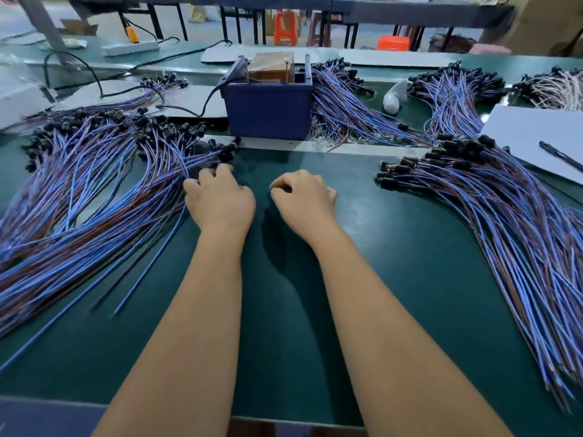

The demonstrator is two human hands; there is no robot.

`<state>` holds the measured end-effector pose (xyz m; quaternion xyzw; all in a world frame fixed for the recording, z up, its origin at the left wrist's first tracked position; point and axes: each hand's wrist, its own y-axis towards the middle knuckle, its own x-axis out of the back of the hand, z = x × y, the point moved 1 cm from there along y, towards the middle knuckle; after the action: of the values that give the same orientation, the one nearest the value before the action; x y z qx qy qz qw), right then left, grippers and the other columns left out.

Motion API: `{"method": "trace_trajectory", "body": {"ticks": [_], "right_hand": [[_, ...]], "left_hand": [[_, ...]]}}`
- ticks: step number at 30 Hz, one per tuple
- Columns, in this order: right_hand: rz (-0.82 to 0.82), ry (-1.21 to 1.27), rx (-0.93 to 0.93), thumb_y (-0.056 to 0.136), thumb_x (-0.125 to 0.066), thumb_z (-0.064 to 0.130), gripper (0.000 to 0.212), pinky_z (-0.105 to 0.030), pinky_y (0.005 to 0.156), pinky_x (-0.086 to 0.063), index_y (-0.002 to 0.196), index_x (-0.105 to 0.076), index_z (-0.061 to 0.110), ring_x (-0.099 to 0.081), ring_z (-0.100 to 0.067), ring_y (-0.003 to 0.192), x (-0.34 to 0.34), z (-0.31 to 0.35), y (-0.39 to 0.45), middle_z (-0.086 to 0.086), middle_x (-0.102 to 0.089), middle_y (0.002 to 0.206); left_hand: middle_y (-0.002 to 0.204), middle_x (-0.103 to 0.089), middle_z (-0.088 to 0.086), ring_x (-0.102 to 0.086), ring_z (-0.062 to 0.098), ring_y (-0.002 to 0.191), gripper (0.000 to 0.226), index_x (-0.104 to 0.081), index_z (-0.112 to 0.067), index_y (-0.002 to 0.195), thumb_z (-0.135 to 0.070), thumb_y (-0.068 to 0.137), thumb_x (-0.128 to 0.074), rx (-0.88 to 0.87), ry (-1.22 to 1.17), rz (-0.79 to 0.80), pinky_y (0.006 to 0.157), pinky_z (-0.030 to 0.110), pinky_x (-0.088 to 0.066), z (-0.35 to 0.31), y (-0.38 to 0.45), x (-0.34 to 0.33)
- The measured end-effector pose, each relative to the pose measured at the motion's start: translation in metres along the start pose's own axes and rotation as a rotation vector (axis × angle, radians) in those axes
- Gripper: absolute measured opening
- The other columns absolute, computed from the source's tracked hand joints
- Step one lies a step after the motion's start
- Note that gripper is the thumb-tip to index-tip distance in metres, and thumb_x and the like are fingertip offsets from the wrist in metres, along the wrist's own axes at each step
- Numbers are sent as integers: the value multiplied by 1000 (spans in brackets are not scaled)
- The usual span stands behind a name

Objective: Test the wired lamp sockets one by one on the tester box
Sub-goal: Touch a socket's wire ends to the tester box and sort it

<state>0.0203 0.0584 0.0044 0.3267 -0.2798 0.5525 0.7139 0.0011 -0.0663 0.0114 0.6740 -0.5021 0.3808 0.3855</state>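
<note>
Forearms reach straight out from the bottom edge over the green bench top (394,279), palms down. Left hand (220,200) lies at the edge of the left heap of wired sockets (94,184), fingertips curled in among the blue and brown leads; whether it pinches one cannot be told. Right hand (304,197) rests on bare mat, fingers loosely curled, holding nothing. Beyond both hands stands the blue tester box (269,110), and a second socket heap (489,197) lies to the right.

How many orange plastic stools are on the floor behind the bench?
2: one tall orange plastic stool behind the blue tester box, one low orange stool further right. Others may be hidden.
</note>
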Motion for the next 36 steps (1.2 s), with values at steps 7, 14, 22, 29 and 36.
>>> {"method": "trace_trajectory", "body": {"ticks": [7, 14, 22, 29, 36], "right_hand": [[-14, 125, 25, 93, -48, 24, 23, -30, 90, -23, 96, -71, 30, -51, -15, 111, 3, -1, -6, 9, -68, 111], [-99, 537, -32, 93, -51, 10, 20, -14, 71, -45, 91, -67, 20, -60, -13, 81, 10, 2, -12, 7, -66, 81], [208, 1418, -230, 106, -27, 37, 46, -30, 71, -49, 91, -62, 11, -57, -16, 67, 26, 3, -6, -2, -61, 71], [61, 1540, -395, 103, -44, 22, 23, -25, 48, -43, 102, -58, 4, -52, -13, 44, 36, -7, -5, -3, -55, 50], [-10, 1507, -319, 97, -53, 8, 16, -17, 53, -50, 89, -66, 4, -57, -10, 53, 37, -16, -5, -4, -64, 65]], "left_hand": [[129, -49, 18, -51, 38, 111, 46, -53, -14, 133, -1, 89, -49, -15, -203, -139, 80, 40, -39, 6, 4, 0], [115, -59, 8, -55, 8, 85, 27, -68, -12, 112, 2, 93, -54, -294, -687, -279, 79, 3, -36, -15, -3, 6], [84, -66, 19, -61, 27, 71, 27, -72, -3, 85, -16, 78, -49, -320, -1526, 468, 66, 31, -49, -47, -26, 7], [61, -57, 7, -52, 17, 55, 44, -59, -12, 48, -28, 85, -42, -364, -1391, 1022, 58, 26, -45, -44, -31, 10], [61, -58, 3, -43, 14, 55, 49, -64, -16, 48, -37, 88, -45, -484, -881, 1207, 49, 20, -32, -43, -37, 8]]}}
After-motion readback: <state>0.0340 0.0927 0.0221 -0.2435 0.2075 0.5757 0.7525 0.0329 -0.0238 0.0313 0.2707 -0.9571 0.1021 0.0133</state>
